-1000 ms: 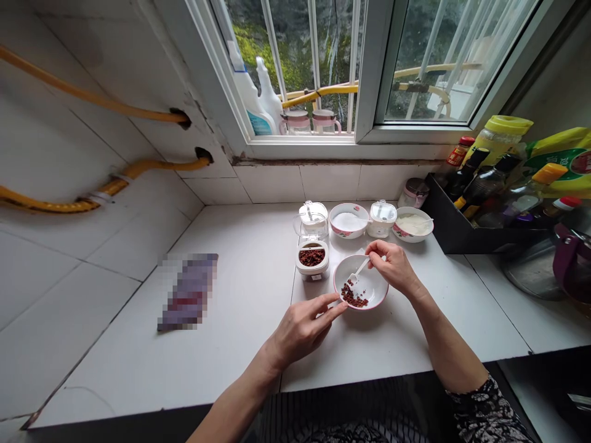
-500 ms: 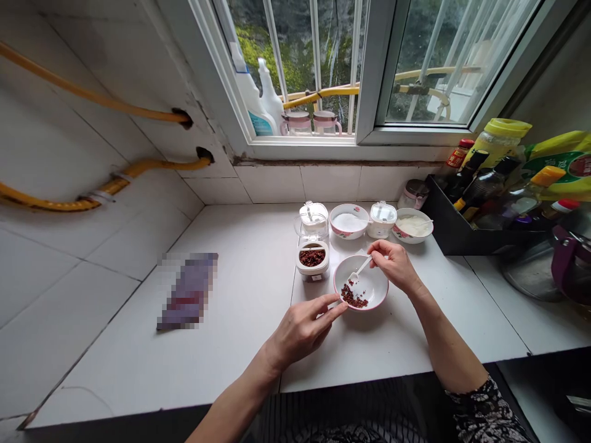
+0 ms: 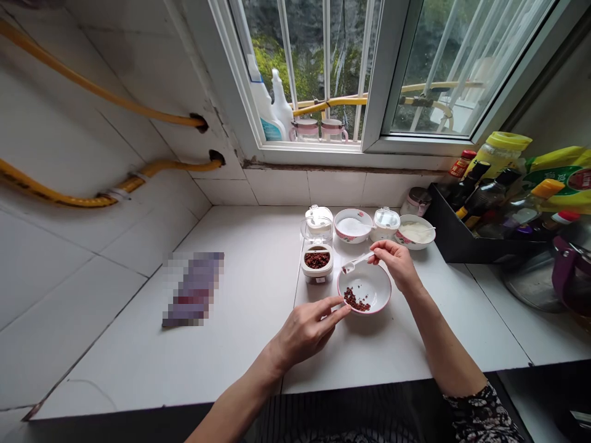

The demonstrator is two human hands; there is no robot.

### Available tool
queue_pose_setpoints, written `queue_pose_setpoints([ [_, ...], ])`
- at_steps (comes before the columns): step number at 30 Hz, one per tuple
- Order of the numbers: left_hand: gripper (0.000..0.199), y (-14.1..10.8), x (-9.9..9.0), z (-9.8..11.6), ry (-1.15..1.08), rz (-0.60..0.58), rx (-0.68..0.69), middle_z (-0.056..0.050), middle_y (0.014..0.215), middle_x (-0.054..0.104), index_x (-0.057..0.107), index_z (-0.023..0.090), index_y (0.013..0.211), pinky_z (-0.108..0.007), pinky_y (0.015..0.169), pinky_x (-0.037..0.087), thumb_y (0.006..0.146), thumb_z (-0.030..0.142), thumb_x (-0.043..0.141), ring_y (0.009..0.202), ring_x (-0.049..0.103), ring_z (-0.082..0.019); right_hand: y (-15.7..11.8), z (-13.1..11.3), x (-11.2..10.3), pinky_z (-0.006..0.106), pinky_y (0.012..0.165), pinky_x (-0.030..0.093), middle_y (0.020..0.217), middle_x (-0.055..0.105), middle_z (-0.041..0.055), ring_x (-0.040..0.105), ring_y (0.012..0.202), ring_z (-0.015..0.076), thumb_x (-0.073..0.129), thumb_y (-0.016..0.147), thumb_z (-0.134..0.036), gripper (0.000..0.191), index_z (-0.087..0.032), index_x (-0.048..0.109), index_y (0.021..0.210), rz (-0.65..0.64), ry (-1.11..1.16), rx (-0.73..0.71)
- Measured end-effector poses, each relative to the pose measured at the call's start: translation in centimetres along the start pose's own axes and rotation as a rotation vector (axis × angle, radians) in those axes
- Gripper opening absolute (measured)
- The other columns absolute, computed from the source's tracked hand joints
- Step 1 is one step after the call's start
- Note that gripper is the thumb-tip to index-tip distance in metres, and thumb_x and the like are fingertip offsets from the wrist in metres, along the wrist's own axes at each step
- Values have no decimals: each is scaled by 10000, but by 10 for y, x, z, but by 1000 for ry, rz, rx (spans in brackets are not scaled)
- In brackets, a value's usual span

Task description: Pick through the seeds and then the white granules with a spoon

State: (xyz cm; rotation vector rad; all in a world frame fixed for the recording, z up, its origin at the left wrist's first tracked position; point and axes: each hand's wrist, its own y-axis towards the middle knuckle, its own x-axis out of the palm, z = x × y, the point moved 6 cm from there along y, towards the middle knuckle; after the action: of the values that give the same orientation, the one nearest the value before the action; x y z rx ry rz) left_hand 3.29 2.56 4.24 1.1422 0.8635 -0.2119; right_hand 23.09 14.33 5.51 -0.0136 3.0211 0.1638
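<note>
My right hand [image 3: 394,263] pinches the handle of a small white spoon [image 3: 357,263], held over the back rim of a white bowl [image 3: 377,289] with a pink edge. A little dark residue clings to the spoon's tip. Reddish-brown peppercorns [image 3: 355,300] lie in the left part of that bowl. At its left rim, the outstretched fingertips of my left hand [image 3: 311,329] touch the edge; the thumb is mostly hidden. Just behind and left stands a lidded spice jar [image 3: 317,272], its clear lid raised and full of the same peppercorns.
Behind are a bowl of white granules [image 3: 353,226], a white-lidded jar [image 3: 385,223] and a bowl of pale flakes [image 3: 415,232]. A black box of bottles [image 3: 480,249] stands right, beside a pot [image 3: 530,289]. A blurred purple packet [image 3: 196,292] lies left.
My right hand has lifted the spoon out of the bowl, bringing its tip up and left toward the spice jar. My left hand stays at the rim. The view has shifted slightly.
</note>
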Motion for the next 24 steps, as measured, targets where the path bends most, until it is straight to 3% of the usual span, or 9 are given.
queue_pose_setpoints([
  [5,326,1,-1,1,12,22,10,-98,1091,704,623,186,1177,-221,629,595,920,58,467,716,694,-109,-6,-21,24,350,738,546,810,732,58,698,737,197,566,861,-382,199,-201,626,917,76,-54,-211],
  [8,364,1,1,1,6,19,7,-92,1096,705,602,199,1224,-228,634,602,920,59,459,719,696,-110,-16,-38,38,401,847,517,870,740,73,688,831,223,520,920,-309,157,-215,641,956,89,-256,-423],
  [11,394,0,2,2,14,25,6,-97,1106,708,582,202,1262,-240,633,609,920,58,452,728,703,-118,-28,-51,52,459,960,445,838,740,64,661,809,227,476,941,-227,183,-229,659,949,54,-506,-656],
  [14,391,0,2,2,35,39,17,-104,1102,711,576,195,1271,-251,641,617,923,65,456,766,716,-136,-38,-58,57,482,989,413,829,740,52,653,751,216,461,936,-185,213,-235,667,950,33,-609,-793],
  [17,367,0,1,3,55,49,35,-106,1089,715,582,182,1258,-255,653,623,931,71,456,807,722,-146,-40,-61,40,479,982,421,802,744,44,661,740,219,490,926,-196,176,-236,661,937,139,-570,-776],
  [20,336,1,0,5,90,48,60,-108,1080,717,588,162,1236,-258,656,625,942,74,449,805,720,-145,-35,-56,11,439,887,475,721,730,38,661,766,236,505,912,-218,139,-229,643,900,228,-480,-618],
  [22,320,0,0,7,125,45,80,-115,1077,719,593,142,1219,-261,653,622,944,66,449,803,718,-148,-29,-48,-1,408,810,491,659,707,28,654,767,242,506,877,-207,137,-225,638,848,176,-495,-500],
  [24,297,0,1,10,160,49,104,-134,1071,721,601,113,1194,-259,626,611,941,50,458,771,714,-151,-24,-40,-6,410,842,471,615,690,11,642,757,237,508,838,-189,141,-229,636,794,100,-588,-449],
])
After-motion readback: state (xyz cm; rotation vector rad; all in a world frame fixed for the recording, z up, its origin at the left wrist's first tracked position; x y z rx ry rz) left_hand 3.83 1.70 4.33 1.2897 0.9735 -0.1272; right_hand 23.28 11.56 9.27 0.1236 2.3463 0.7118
